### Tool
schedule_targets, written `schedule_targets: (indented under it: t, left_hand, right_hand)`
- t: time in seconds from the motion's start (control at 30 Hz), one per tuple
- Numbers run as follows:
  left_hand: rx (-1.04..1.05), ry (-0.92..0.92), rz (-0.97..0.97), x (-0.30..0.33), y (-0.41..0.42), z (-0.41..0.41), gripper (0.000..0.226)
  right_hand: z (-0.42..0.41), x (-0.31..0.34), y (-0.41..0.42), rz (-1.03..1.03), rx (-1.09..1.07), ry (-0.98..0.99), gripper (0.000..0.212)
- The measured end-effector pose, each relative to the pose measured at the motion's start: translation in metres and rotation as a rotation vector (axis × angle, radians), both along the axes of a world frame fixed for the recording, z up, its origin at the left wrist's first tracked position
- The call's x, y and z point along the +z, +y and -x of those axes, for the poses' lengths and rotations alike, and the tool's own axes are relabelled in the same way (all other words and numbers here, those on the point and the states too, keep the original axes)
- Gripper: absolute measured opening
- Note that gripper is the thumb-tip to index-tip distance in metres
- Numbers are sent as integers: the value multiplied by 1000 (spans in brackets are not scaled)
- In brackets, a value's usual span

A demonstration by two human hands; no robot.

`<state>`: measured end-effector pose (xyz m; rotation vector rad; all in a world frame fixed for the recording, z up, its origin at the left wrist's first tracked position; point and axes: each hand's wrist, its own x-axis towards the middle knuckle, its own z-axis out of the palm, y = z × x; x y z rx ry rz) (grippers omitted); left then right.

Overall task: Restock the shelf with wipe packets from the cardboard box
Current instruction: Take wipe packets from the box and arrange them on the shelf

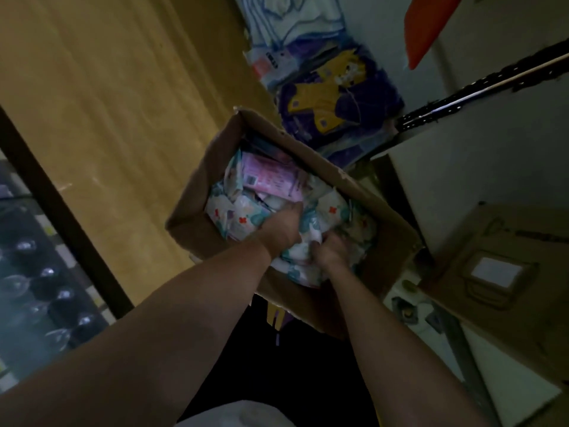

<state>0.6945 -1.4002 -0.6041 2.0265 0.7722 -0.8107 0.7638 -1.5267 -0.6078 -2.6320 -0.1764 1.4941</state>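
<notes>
Hands first: both are down inside the cardboard box (197, 217), right around frame centre. Left hand (281, 224) is curled over a pale wipe packet with red marks (243, 221); looks like a grip, though the fingertips are buried in the pile so I can't see exactly how they wrap. Right hand (331, 252) sits just beside it at about 4 o'clock, fingers curled down into the white packets (338, 214). Whether it actually holds one I can't tell, the fingers vanish in the wrapping.

Everything's dim and a bit smeared, so print on the packets is unreadable. At 12 o'clock from the hands there's a pink packet (271, 178) lying on top of the heap, label side up. What lies lower in the box is hidden under that jumble.

Box flaps stand up all round; the near wall is partly covered by the forearms. Purple and yellow packs (335, 103) touch the far flap at 1 o'clock. A pale shelf unit (480, 155) runs along 3 o'clock, tight against the box, with a second carton (505, 272) at 4 o'clock, cut off by the frame edge. Open tan floor (107, 103) stretches from 9 to 11 o'clock. Dark-framed glass cabinet (40, 272) at 8 o'clock, contents just shiny blobs.
</notes>
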Motion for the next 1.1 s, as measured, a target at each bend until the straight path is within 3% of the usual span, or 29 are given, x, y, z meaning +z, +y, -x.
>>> schedule_targets:
  t: [0.13, 0.27, 0.53, 0.67, 0.77, 0.9, 1.03, 1.1]
  left_hand:
    - [-190, 125, -167, 2, -4, -3, 70]
    - [-249, 108, -257, 4, -1, 4, 52]
    - [-363, -18, -225, 52, 18, -2, 58]
    - [-224, 55, -6, 99, 43, -11, 56]
    - [-166, 13, 3, 137, 59, -14, 62]
    - [-171, -33, 23, 194, 77, -26, 65]
    - [-169, -148, 13, 260, 83, -42, 50]
    - [-141, -207, 33, 283, 85, -49, 53]
  right_hand:
    - [3, -1, -6, -5, 46, 13, 42]
    - [1, 6, -10, -10, 109, 22, 46]
    - [-12, 65, -6, -74, -40, -60, 47]
    - [-15, 112, -2, -146, -178, -108, 35]
    - [-13, 147, -2, -186, -215, -130, 26]
    - [-10, 195, -1, -336, -440, -92, 15]
    - [-26, 208, -17, -499, -749, -57, 48]
    - [-21, 247, -13, -579, -845, -63, 45]
